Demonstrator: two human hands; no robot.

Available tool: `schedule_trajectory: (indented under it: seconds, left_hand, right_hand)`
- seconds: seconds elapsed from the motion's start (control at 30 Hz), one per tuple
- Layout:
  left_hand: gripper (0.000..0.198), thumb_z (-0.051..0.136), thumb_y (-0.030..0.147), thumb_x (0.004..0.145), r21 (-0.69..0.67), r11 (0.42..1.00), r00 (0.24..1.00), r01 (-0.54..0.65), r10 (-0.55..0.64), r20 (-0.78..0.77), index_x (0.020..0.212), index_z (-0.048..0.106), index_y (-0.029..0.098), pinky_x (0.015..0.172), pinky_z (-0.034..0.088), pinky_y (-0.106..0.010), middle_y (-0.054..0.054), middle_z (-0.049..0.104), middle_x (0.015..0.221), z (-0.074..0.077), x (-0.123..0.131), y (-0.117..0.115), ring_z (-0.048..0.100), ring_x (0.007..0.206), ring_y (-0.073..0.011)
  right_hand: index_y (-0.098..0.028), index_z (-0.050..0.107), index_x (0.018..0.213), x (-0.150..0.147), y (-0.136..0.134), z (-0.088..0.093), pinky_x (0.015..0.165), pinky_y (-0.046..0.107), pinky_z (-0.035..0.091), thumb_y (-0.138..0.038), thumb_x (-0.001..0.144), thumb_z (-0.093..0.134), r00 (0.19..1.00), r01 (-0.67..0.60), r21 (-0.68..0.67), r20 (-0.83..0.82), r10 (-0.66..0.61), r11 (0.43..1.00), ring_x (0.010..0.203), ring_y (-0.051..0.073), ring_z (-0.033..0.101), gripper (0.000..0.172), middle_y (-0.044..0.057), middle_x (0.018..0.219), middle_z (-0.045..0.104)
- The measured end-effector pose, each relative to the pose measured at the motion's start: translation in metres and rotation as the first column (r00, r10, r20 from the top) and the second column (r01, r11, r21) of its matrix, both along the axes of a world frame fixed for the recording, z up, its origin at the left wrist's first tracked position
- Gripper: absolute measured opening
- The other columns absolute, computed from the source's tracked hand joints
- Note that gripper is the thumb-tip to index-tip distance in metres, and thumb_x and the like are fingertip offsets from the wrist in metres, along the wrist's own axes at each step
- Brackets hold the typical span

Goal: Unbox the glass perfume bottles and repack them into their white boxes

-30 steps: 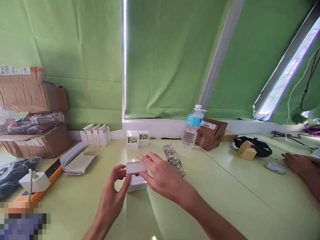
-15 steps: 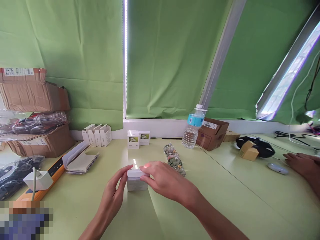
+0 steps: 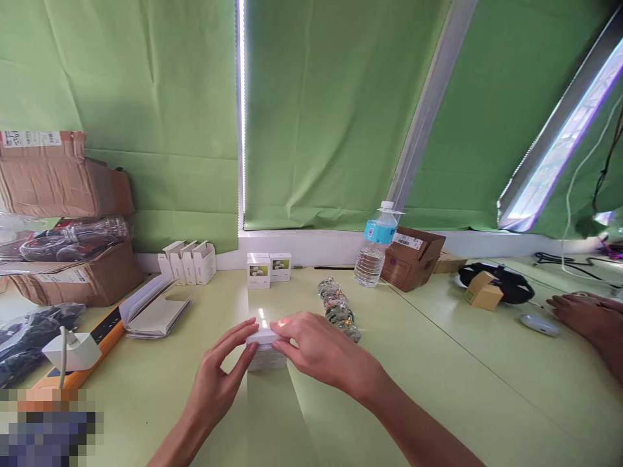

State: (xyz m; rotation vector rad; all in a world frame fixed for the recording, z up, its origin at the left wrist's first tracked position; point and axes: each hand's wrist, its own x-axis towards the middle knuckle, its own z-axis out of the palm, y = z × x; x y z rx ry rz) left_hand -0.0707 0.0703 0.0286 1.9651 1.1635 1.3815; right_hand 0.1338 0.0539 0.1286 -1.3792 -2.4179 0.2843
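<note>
A small white box (image 3: 267,360) stands on the pale green table (image 3: 379,415) in front of me, its upper part between my hands. My left hand (image 3: 220,373) pinches the left side of its top with thumb and fingertips. From the right, my right hand (image 3: 318,353) grips the top at the other side, thumb in front and fingers over it. Behind my right hand lies a row of shiny, clear-wrapped items (image 3: 338,308). Two white boxes with picture labels (image 3: 258,271) stand farther back.
At the left are open white cartons (image 3: 187,263), a stack of folded white card (image 3: 158,314), an orange power strip (image 3: 78,376) and brown boxes (image 3: 78,275). A water bottle (image 3: 372,253), brown carton (image 3: 411,259), mouse (image 3: 538,325) and another person's hands (image 3: 588,318) are at the right.
My left thumb has moved onto the front of the box's top, and that top now looks slightly tilted. My right hand has hardly moved.
</note>
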Motion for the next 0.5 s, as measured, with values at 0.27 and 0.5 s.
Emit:
schedule_trajectory:
  seconds: [0.27,0.5]
  left_hand:
    - [0.026,0.057,0.037,0.092,0.045,0.999,1.0,-0.003,0.005,-0.03,0.114,0.069,0.034,0.098,0.053,-0.036,0.0,0.065,0.128,0.0008,-0.0037,0.001,0.061,0.118,-0.0229]
    - [0.028,0.058,0.035,0.091,0.027,0.999,0.999,0.024,-0.023,-0.043,0.117,0.067,0.035,0.094,0.056,-0.034,0.001,0.066,0.126,0.0019,-0.0045,0.0022,0.061,0.118,-0.0218]
  right_hand:
    - [-0.021,0.06,0.078,0.0006,0.0018,-0.0029,0.059,0.026,0.033,-0.034,0.1,0.041,0.996,-0.061,0.079,0.075,0.055,0.995,0.069,0.016,0.059,0.032,0.002,0.074,0.065]
    - [-0.021,0.06,0.087,-0.0007,0.0003,-0.003,0.059,0.027,0.032,-0.033,0.098,0.044,0.993,-0.064,0.102,0.106,0.053,0.993,0.073,0.018,0.061,0.023,0.002,0.081,0.067]
